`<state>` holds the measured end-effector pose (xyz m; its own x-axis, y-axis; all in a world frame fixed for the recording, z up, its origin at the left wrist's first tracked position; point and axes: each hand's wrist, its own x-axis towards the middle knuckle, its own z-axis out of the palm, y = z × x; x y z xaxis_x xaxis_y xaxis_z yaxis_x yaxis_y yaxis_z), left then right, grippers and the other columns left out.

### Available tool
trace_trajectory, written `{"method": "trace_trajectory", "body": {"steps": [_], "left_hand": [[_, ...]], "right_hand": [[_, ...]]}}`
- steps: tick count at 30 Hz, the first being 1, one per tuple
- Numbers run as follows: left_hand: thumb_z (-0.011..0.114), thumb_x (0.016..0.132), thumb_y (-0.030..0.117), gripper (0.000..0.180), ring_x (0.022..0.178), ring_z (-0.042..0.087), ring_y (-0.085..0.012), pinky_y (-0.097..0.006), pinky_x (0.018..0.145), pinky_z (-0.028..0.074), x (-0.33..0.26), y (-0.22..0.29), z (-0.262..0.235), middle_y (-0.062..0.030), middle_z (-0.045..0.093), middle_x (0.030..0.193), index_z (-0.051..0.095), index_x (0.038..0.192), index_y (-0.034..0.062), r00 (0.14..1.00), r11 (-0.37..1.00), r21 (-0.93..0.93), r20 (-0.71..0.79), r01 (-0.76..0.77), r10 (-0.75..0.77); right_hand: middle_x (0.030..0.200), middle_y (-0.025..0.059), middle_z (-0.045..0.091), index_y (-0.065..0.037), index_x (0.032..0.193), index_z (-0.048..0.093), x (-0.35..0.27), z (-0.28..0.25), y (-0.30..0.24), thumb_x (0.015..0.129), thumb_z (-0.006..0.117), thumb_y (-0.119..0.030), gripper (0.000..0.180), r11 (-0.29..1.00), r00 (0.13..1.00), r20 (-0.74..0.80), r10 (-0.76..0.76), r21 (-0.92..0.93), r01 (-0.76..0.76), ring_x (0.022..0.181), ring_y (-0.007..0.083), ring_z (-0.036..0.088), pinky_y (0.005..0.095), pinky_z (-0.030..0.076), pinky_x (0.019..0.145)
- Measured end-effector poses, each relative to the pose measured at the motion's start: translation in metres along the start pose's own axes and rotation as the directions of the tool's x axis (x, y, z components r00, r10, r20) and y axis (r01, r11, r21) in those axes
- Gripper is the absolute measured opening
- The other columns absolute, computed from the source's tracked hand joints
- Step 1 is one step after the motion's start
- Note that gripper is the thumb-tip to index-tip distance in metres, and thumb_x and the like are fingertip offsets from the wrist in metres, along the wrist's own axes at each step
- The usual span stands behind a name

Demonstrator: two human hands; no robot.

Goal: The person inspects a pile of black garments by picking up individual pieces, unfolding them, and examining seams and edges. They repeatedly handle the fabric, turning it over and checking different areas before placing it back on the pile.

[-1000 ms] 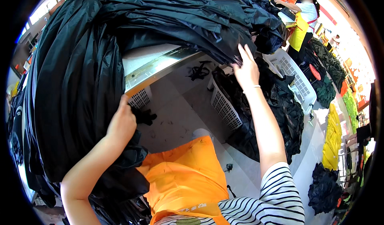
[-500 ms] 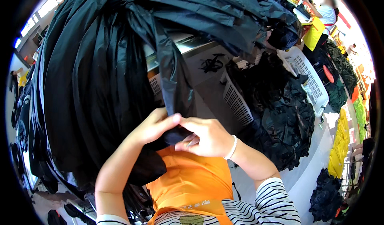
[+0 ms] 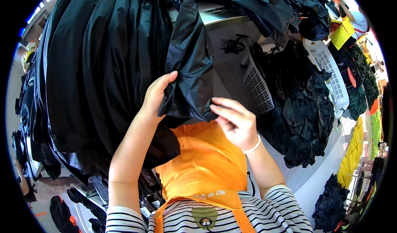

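A glossy black strip of thin fabric (image 3: 190,63) hangs toward me from the large black pile, its near end spread out above my orange apron. My left hand (image 3: 158,93) is closed on the left edge of this end, thumb on top and the other fingers hidden beneath. At the opposite edge is my right hand (image 3: 236,121), with its fingers stretched out and apart and the fingertips at the cloth's lower right corner. The underside of the fabric is out of sight.
Long folds of black fabric (image 3: 103,59) cover the left side and the metal-edged table (image 3: 223,15). On the right, black cloth (image 3: 300,109) heaps around a white perforated basket (image 3: 258,86), with another white basket (image 3: 331,63) beyond. A person (image 3: 359,22) stands at the far right.
My hands have moved apart from where they met at the fabric's end, the left one upward and the right one rightward. The end now lies spread wider between them.
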<state>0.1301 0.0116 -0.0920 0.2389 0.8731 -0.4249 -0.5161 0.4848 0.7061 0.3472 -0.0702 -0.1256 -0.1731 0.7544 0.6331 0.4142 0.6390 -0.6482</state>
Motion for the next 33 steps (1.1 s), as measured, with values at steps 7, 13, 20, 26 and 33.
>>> {"method": "trace_trajectory", "body": {"steps": [7,13,20,26,33], "left_hand": [[0.053,0.094,0.023,0.038,0.1,0.067,-0.0294,-0.042,0.094,0.051,-0.001,0.001,-0.015,-0.0186,0.067,0.111,0.058,0.116,-0.0072,0.951,0.927,-0.323,0.294,0.19,-0.093],[0.053,0.093,0.026,0.041,0.101,0.066,-0.03,-0.041,0.095,0.05,-0.001,0.002,-0.012,-0.0195,0.066,0.114,0.058,0.119,-0.0053,0.957,0.931,-0.322,0.279,0.17,-0.078],[0.057,0.095,0.016,0.032,0.098,0.059,-0.0123,-0.026,0.091,0.044,0.002,-0.011,-0.005,-0.0074,0.064,0.11,0.057,0.116,-0.0072,0.891,0.71,0.543,0.21,-0.448,0.402],[0.06,0.092,0.016,0.028,0.08,0.066,-0.0122,-0.024,0.074,0.053,-0.015,0.009,0.008,-0.0066,0.068,0.094,0.06,0.112,-0.0041,0.979,0.921,0.334,0.092,-0.203,0.182],[0.06,0.091,0.017,0.028,0.081,0.065,-0.0116,-0.024,0.076,0.051,-0.014,0.011,0.004,-0.0049,0.067,0.093,0.06,0.11,-0.0033,0.981,0.922,0.334,0.062,-0.196,0.185]], "right_hand": [[0.114,0.0094,0.065,-0.002,0.109,0.067,0.011,-0.012,-0.008,0.073,0.083,-0.012,0.04,0.946,0.976,0.026,0.217,0.243,-0.216,0.064,0.003,0.056,0.0165,0.046,0.052],[0.112,0.0126,0.066,-0.001,0.11,0.067,-0.004,0.005,0.0,0.078,0.068,0.005,0.032,0.996,0.991,-0.126,0.04,0.089,-0.029,0.069,0.0089,0.061,0.0194,0.046,0.056],[0.072,-0.0043,0.059,0.0,0.099,0.068,0.019,-0.023,0.002,0.089,0.061,0.001,0.012,0.94,0.913,-0.274,0.303,0.244,-0.239,0.057,-0.0009,0.043,0.0159,0.033,0.052],[0.071,-0.0054,0.059,0.002,0.092,0.068,0.034,-0.045,0.02,0.088,0.063,-0.002,0.007,0.822,0.808,-0.252,0.533,0.38,-0.424,0.062,0.0003,0.046,0.0172,0.036,0.056],[0.077,-0.0036,0.062,0.002,0.093,0.068,0.027,-0.039,0.022,0.088,0.063,-0.006,0.01,0.693,0.735,-0.158,0.66,0.507,-0.513,0.067,0.001,0.05,0.0175,0.038,0.06]]}}
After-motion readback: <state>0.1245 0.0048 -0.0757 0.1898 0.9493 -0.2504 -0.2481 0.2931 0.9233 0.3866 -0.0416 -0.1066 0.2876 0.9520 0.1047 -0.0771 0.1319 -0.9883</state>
